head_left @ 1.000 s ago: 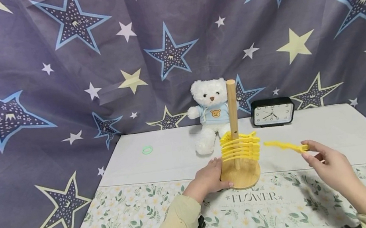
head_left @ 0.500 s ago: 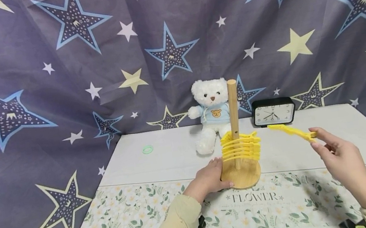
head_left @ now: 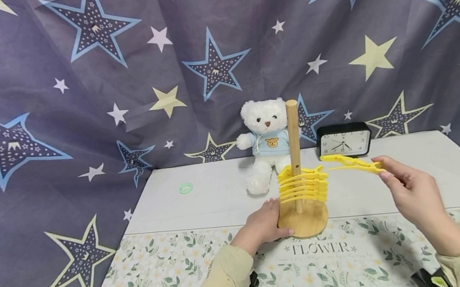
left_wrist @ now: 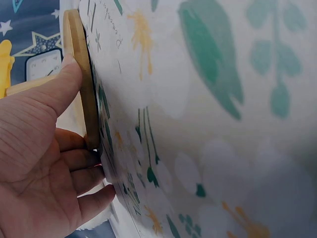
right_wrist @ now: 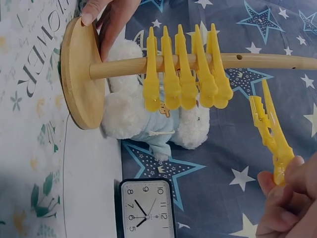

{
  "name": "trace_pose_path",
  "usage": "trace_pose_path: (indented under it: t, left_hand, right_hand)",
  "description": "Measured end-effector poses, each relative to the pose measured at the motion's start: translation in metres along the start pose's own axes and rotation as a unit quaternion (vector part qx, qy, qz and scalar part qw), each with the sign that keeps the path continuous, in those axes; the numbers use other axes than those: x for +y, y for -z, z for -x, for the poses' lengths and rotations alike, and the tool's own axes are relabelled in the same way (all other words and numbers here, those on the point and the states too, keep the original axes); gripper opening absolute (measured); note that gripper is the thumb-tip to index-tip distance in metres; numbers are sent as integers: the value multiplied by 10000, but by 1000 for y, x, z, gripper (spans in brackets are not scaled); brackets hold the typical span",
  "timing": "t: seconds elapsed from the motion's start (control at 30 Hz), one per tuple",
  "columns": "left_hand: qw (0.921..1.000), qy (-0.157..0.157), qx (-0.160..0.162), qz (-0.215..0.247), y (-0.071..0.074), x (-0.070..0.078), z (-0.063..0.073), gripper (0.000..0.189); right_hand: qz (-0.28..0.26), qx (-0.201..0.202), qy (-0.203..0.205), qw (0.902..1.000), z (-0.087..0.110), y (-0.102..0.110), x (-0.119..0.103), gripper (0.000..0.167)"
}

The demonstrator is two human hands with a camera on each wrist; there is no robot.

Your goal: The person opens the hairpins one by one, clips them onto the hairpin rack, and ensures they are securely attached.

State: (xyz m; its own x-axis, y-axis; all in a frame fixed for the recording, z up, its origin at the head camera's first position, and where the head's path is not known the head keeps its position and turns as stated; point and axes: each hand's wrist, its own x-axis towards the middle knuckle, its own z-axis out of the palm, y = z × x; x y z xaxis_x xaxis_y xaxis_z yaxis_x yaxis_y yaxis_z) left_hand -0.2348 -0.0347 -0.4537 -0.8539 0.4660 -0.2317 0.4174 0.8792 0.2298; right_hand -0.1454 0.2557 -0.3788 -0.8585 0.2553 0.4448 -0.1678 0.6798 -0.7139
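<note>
A round wooden base (head_left: pixel 311 221) carries an upright wooden post (head_left: pixel 294 137). My left hand (head_left: pixel 263 221) holds the base at its left side, with the thumb over the edge in the left wrist view. Several yellow hair clips (head_left: pixel 319 187) grip the post's lower half, stacked one above another. To the right of the post, my right hand (head_left: pixel 413 189) pinches another yellow alligator hair clip (right_wrist: pixel 277 153) by its end between thumb and fingers. That clip's jaws stand apart and point left at the post, just above the height of the stack.
A white teddy bear (head_left: pixel 266 117) in a blue top sits behind the post. A black alarm clock (head_left: pixel 344 141) stands at the back right. On the left of the table lies a pale green ring (head_left: pixel 185 188). A star-patterned curtain (head_left: pixel 145 76) hangs behind.
My right hand rose and went right, then came back left with the hair clip, whose jaws have parted. The left hand and the stand have stayed in place.
</note>
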Motion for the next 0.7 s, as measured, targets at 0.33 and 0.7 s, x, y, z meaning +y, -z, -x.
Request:
trace_pose_path:
  t: [0.33, 0.7]
  left_hand:
    - [10000, 35, -9, -33, 2, 2, -1, 91]
    - [10000, 8, -6, 24, 1, 2, 1, 91]
  right_hand:
    - [-77, 417, 251, 9988, -10, -21, -11, 26]
    - [-39, 440, 688, 9967, -23, -53, -28, 22]
